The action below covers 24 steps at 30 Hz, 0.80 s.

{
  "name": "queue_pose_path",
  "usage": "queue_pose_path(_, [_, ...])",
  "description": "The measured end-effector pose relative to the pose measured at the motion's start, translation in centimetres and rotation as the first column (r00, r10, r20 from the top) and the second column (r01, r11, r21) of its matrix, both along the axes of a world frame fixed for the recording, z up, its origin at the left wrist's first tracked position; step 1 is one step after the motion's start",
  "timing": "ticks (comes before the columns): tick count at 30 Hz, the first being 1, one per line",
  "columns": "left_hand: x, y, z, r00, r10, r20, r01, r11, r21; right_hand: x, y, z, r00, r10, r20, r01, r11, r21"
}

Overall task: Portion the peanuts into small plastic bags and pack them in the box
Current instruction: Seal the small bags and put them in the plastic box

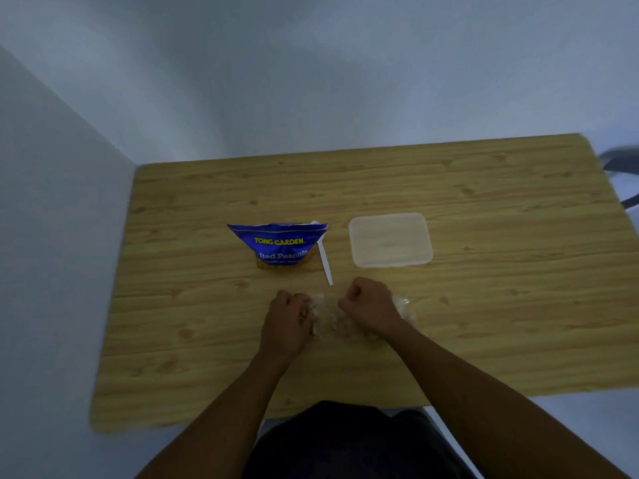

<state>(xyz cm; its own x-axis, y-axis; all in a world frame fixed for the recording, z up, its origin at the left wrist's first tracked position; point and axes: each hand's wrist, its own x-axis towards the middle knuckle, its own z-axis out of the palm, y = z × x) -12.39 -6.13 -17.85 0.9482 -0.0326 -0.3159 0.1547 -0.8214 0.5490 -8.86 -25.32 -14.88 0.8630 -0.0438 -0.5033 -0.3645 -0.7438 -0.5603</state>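
A blue bag of salted peanuts (279,246) stands open on the wooden table (501,305), with a white plastic spoon (324,261) leaning out of its right side. To its right lies a clear plastic box (390,239) with its lid on. Nearer to me, small clear plastic bags (332,323) holding peanuts lie bunched on the table. My left hand (288,321) grips the left end of a small bag. My right hand (371,305) is closed on the plastic at the middle. More crumpled plastic (406,307) shows past my right wrist.
The table stands in a corner, with a white wall along its left and far edges. A dark chair part (622,160) shows beyond the table's right far corner. My dark-clothed lap (345,440) is at the near edge.
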Motion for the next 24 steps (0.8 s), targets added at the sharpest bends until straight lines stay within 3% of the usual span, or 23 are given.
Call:
queue_pose_path(2, [0.2, 0.0, 0.3, 1.000, -0.013, -0.015, 0.014, 1.000, 0.022, -0.2, -0.9, 0.9, 0.998, -0.066, 0.016, 0.063, 0.988, 0.141])
queue_pose_path(5, [1.3, -0.3, 0.9, 0.999, -0.033, 0.020, 0.032, 0.999, 0.023, 0.0, -1.9, 2.1, 0.994, -0.085, 0.067, 0.070, 0.977, 0.201])
queue_pose_path(8, [3.0, -1.8, 3.8, 0.997, 0.071, -0.026, -0.076, 0.956, -0.285, 0.6, -2.7, 3.2, 0.988, -0.117, 0.104, 0.083, 0.956, 0.282])
queue_pose_path(10, [3.9, -2.7, 5.6, 0.982, 0.073, -0.175, -0.154, 0.847, -0.509, 1.0, -3.1, 4.1, 0.982, -0.133, 0.132, 0.077, 0.928, 0.365])
queue_pose_path(12, [4.3, -3.2, 6.6, 0.971, 0.099, -0.216, -0.214, 0.764, -0.609, 1.4, -3.5, 4.8, 0.976, -0.169, 0.134, 0.096, 0.896, 0.435])
queue_pose_path(15, [4.7, -3.3, 7.6, 0.976, 0.158, -0.150, -0.218, 0.736, -0.641, 1.7, -4.3, 5.7, 0.966, -0.225, 0.126, 0.139, 0.865, 0.482])
queue_pose_path(24, [4.6, -4.2, 9.0, 0.990, 0.135, -0.029, -0.124, 0.775, -0.620, 1.2, -4.9, 6.8, 0.966, -0.226, 0.125, 0.115, 0.810, 0.575])
